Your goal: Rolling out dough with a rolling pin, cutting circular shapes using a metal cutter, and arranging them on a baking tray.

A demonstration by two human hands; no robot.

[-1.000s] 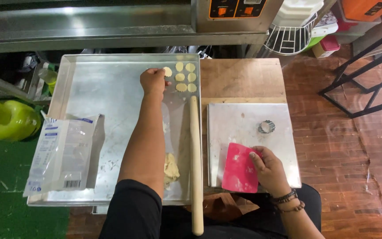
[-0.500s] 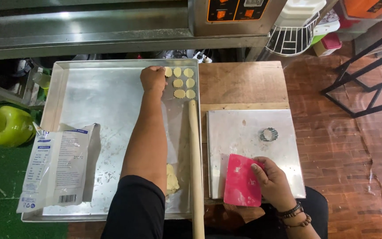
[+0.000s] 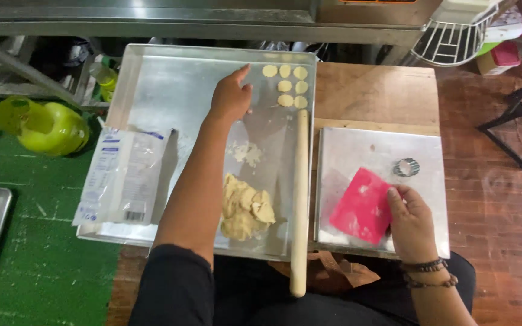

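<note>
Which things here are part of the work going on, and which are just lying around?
In use:
left hand by the dough rounds
baking tray
dough lump
rolling pin
right hand on the pink scraper
metal board
ring cutter

Lying about:
flour bag
green plastic container
white wire basket

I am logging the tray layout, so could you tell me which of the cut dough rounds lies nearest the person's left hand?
The lower-left round of the cluster lies nearest the left hand, just right of its fingers; the others sit farther right or farther up the large tray.
</note>
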